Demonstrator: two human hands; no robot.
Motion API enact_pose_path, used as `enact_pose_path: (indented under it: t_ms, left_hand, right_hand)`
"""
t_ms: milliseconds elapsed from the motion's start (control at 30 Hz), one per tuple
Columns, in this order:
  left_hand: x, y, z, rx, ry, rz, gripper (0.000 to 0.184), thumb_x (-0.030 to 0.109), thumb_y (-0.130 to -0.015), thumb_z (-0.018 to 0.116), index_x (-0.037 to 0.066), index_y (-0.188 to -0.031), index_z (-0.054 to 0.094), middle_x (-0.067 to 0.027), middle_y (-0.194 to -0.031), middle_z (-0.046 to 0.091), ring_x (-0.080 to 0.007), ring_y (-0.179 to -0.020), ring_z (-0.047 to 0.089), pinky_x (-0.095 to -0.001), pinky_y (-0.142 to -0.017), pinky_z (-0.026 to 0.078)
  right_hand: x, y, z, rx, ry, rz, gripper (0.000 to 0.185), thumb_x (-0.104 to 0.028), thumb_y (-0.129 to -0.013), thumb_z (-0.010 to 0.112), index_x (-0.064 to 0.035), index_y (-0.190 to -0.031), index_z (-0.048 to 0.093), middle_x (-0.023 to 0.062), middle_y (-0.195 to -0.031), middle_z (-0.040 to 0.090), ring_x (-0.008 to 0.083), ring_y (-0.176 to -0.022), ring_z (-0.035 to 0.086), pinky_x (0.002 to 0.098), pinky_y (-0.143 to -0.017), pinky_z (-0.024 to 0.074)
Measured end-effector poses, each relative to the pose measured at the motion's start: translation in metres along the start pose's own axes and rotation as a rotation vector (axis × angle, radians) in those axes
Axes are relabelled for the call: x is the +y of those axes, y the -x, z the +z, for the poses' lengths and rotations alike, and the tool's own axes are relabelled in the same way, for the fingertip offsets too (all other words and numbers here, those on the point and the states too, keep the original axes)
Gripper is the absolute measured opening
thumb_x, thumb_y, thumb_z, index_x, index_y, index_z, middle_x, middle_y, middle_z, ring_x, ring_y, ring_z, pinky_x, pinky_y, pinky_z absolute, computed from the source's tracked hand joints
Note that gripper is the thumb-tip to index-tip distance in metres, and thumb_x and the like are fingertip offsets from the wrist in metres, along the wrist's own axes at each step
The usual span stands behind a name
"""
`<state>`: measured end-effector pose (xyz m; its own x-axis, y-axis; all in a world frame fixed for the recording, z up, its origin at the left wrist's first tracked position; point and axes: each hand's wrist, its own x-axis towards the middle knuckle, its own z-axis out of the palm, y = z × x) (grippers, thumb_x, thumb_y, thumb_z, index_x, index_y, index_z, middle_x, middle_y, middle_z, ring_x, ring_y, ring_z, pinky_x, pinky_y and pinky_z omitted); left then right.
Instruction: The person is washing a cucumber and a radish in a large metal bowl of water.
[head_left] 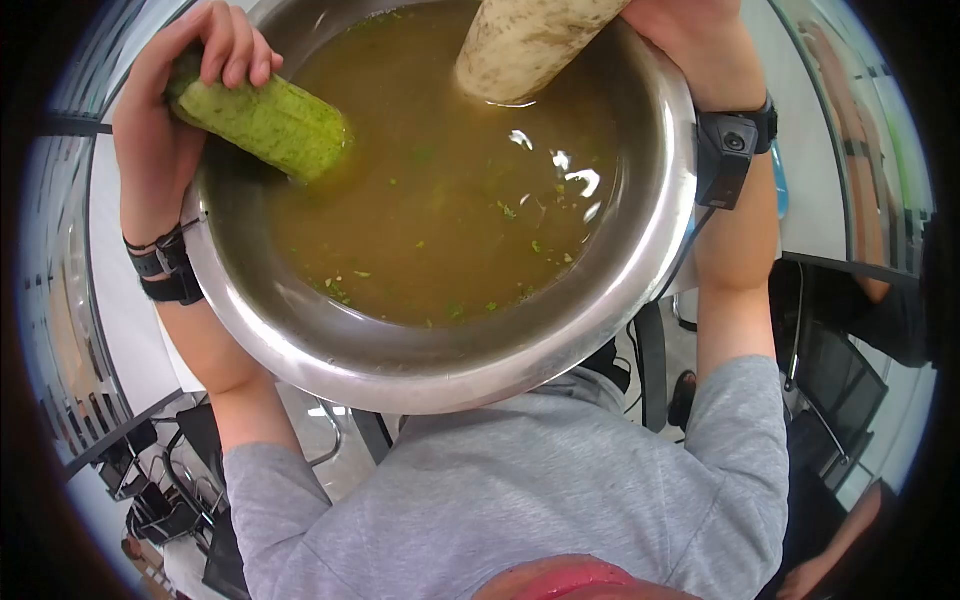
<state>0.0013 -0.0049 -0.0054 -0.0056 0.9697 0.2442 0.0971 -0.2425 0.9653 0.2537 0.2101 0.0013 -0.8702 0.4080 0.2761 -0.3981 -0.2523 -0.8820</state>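
My left hand (225, 50) is wrapped round the upper end of a thick, light green, cylindrical vegetable (265, 122). Its lower tip dips into cloudy brown water at the left side of a wide steel basin (640, 290). At the top, a thick white root vegetable (530, 45) with brown smears slants into the same water. Its upper end meets my right hand (690, 30), whose fingers are mostly past the frame's edge. Small green bits (508, 210) float on the surface. Anything lying under the murky water is hidden.
The basin stands on a white table (115, 250). A small camera (728, 142) with a cable is strapped to my right wrist, and a black strap (165, 265) circles my left wrist. Chairs (835, 375) stand at both sides. Part of another person's arm (840, 545) shows lower right.
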Motion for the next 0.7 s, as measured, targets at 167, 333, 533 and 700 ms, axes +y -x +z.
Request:
enact_pose_path:
  t_ms: [167, 333, 533, 700]
  left_hand:
    - [0.001, 0.001, -0.005, -0.004, 0.105, -0.011, 0.039, 0.018, -0.108, 0.033, 0.013, -0.069, 0.036, -0.0054, -0.071, 0.042, -0.0208, -0.079, 0.047, -0.0379, -0.093, 0.043]
    - [0.001, -0.001, -0.013, 0.021, 0.278, -0.007, 0.042, 0.018, -0.108, 0.033, 0.014, -0.067, 0.035, -0.0035, -0.069, 0.041, -0.0192, -0.076, 0.045, -0.037, -0.09, 0.042]
    - [0.003, 0.0, -0.027, 0.076, 0.65, -0.003, 0.04, 0.014, -0.107, 0.035, 0.016, -0.067, 0.035, -0.0015, -0.069, 0.039, -0.0177, -0.075, 0.043, -0.0364, -0.092, 0.039]
    - [0.001, 0.001, -0.038, 0.088, 0.866, 0.021, 0.038, 0.011, -0.105, 0.038, 0.017, -0.067, 0.034, -0.001, -0.07, 0.039, -0.0171, -0.076, 0.043, -0.0365, -0.094, 0.038]
  right_hand:
    - [0.003, -0.002, -0.003, 0.004, -0.02, 0.002, 0.045, -0.041, -0.098, 0.046, -0.0027, -0.082, 0.065, 0.0129, -0.075, 0.066, 0.0304, -0.073, 0.067, 0.0404, -0.08, 0.0538]
    - [0.002, -0.002, -0.001, -0.013, 0.021, -0.022, 0.046, -0.041, -0.099, 0.044, -0.0028, -0.082, 0.065, 0.0131, -0.075, 0.066, 0.0313, -0.074, 0.065, 0.0415, -0.082, 0.0527]
    - [0.003, -0.002, -0.002, 0.0, -0.012, -0.004, 0.046, -0.04, -0.099, 0.043, -0.0028, -0.082, 0.064, 0.0136, -0.075, 0.066, 0.0321, -0.075, 0.065, 0.0416, -0.083, 0.0522]
    - [0.002, -0.002, -0.002, -0.005, 0.016, -0.016, 0.046, -0.04, -0.099, 0.043, -0.003, -0.082, 0.063, 0.0141, -0.075, 0.065, 0.0329, -0.076, 0.065, 0.0417, -0.084, 0.0515]
